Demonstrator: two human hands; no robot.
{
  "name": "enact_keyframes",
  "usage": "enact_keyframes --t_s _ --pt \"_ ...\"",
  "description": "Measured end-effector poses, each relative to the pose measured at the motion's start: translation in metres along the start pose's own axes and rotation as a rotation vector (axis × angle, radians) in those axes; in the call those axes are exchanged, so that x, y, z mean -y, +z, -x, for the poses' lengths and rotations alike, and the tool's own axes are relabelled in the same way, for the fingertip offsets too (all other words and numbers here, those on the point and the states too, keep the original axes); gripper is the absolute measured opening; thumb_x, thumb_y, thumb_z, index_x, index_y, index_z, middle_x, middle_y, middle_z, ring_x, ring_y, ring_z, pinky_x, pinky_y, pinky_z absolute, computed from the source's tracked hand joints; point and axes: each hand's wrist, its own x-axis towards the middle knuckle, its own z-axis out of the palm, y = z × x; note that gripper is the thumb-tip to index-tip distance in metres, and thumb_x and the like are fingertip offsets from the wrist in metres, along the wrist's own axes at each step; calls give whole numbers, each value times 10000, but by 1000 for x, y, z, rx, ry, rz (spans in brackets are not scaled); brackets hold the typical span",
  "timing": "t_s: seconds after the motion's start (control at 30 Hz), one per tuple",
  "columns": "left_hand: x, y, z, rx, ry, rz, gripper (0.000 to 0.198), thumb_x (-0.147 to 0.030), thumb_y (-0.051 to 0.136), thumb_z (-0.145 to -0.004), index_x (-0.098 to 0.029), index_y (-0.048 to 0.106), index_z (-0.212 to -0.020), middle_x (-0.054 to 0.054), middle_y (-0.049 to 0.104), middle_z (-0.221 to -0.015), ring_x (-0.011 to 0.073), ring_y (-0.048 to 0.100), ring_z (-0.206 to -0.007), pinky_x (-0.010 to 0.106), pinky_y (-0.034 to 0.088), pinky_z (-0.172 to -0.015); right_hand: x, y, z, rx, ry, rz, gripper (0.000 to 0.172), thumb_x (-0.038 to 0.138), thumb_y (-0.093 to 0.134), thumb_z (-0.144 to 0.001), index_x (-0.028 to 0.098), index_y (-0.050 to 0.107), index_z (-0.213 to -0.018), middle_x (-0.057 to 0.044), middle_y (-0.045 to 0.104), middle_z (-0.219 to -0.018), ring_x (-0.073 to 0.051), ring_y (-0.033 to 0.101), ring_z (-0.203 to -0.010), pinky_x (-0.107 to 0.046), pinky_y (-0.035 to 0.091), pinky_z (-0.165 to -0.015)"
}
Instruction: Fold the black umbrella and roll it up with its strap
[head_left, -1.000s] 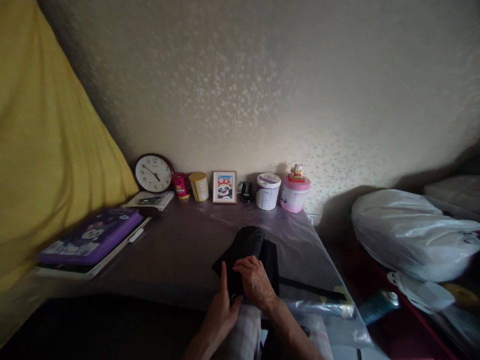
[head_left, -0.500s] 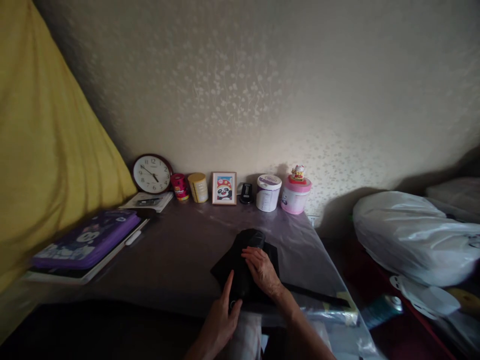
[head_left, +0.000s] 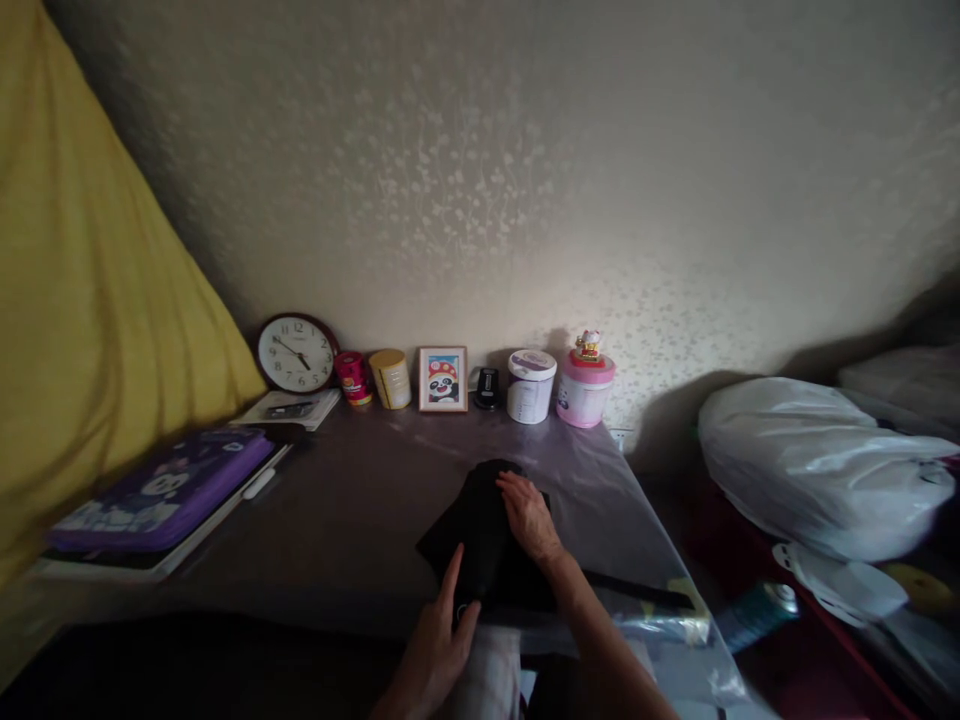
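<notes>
A black folding umbrella (head_left: 472, 520) lies on the table near its front edge, its dark cloth loose and fanned out. My left hand (head_left: 442, 630) is closed around its handle end, with the forefinger pointing up along the cloth and the thumb beside a small round ring. Higher up, my right hand (head_left: 529, 515) rests on the cloth, fingers together and stretched out flat. A black strap (head_left: 637, 590) runs along the table to the right, passing behind my right forearm. The dark cloth under my right palm is hidden.
Along the wall stand a clock (head_left: 297, 353), a red can (head_left: 352, 378), a yellow-lidded can (head_left: 391, 380), a panda picture frame (head_left: 443, 380) and two tubs (head_left: 531, 388). A purple case (head_left: 161, 490) lies left. White bags (head_left: 810, 460) and a spray can (head_left: 761, 615) sit right.
My right hand has slid slightly up and to the right over the umbrella's cloth, which now looks smoother at the top. My left hand keeps its hold on the handle end.
</notes>
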Motion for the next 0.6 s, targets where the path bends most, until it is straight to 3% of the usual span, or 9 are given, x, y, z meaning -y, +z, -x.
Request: enact_keyframes --t_s 0.1,0.17,0.27,0.43,0.6 --pt "-4 -1 2 1 -12 20 682 -393 422 -848 -177 153 -1435 130 529 -1299 241 533 -1153 376 394 -973 -22 -16 -4 -96 407 -121 318 124 446 -764 165 655 -1000 -100 636 -1128 -213 547 -1089 -380 377 -990" --pt "-7 -2 3 41 -87 26 709 -446 399 -856 -184 101 -1443 123 697 -984 244 674 -810 366 510 -729 -38 -31 0 -131 532 -139 321 169 424 -763 163 658 -984 -102 662 -1053 -221 586 -1010 -384 414 -937" --pt "-11 -1 6 81 -169 29 740 -503 363 -862 -201 21 -1444 11 648 -570 163 537 -382 257 423 -397 -51 -48 16 -130 655 -177 283 235 457 -734 186 679 -903 -76 695 -909 -227 627 -889 -369 466 -835" --pt "-15 1 6 60 -178 50 709 -489 376 -861 -248 41 -1438 -16 602 -598 92 416 -327 197 353 -324 -41 -49 34 -36 785 -383 300 322 502 -695 161 677 -877 -32 672 -675 -192 635 -645 -287 503 -562" --pt "-16 -1 7 75 -192 57 699 -474 376 -868 -250 38 -1437 -66 511 -471 102 414 -323 189 349 -327 -19 -46 31 -19 811 -544 397 415 493 -728 151 637 -987 -22 659 -721 -157 618 -646 -244 493 -534"
